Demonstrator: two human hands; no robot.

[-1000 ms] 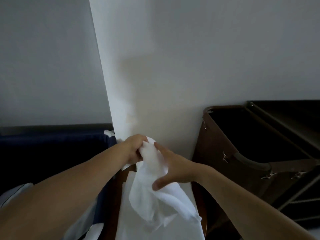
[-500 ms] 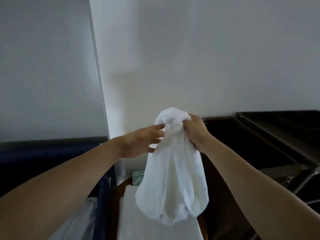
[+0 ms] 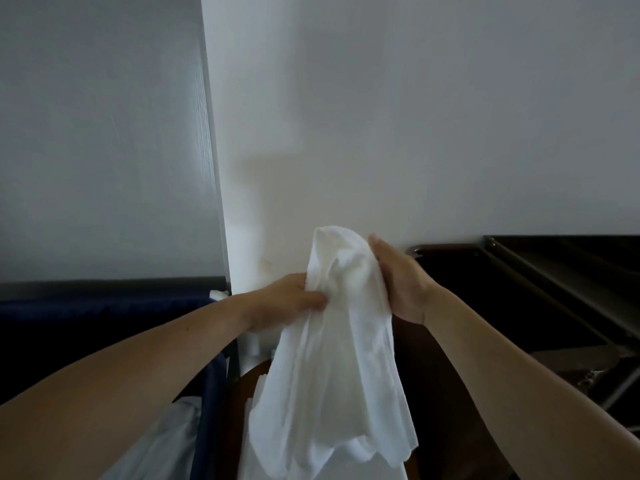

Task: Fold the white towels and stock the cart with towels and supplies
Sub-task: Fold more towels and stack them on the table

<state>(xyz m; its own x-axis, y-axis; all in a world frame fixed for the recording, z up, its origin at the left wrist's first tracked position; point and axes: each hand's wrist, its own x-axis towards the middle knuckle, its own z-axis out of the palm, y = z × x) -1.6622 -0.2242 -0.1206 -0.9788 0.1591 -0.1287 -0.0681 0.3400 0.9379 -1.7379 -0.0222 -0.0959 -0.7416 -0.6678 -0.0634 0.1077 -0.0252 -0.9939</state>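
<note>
A white towel (image 3: 332,341) is held up in the air in front of a pale wall (image 3: 415,133), bunched at the top and hanging loose and crumpled below. The left hand (image 3: 291,299) is clamped on the towel's left edge, a fold of cloth pinched between the curled fingers and the thumb. The right hand (image 3: 398,282) is set against the towel's upper right side, thumb up along the cloth. Its fingers go behind the bunch and are hidden, so the grip is read as wrapped around the towel. The two hands are close together, with only the gathered cloth between them. Both forearms are bare. The towel's lower end hangs over a white stack (image 3: 244,469) that is mostly covered, so what it is cannot be told. The stack lies on a round brown wooden surface (image 3: 249,372), of which only an edge is seen. A navy fabric bin (image 3: 104,323) is seen at the left, below a grey panel (image 3: 104,133). A dark brown bin (image 3: 485,289) with a metal rim is seen at the right, just beside a dark metal cart frame (image 3: 561,289). Pale grey fabric (image 3: 166,441) is seen at the bottom left, under the left forearm.
</note>
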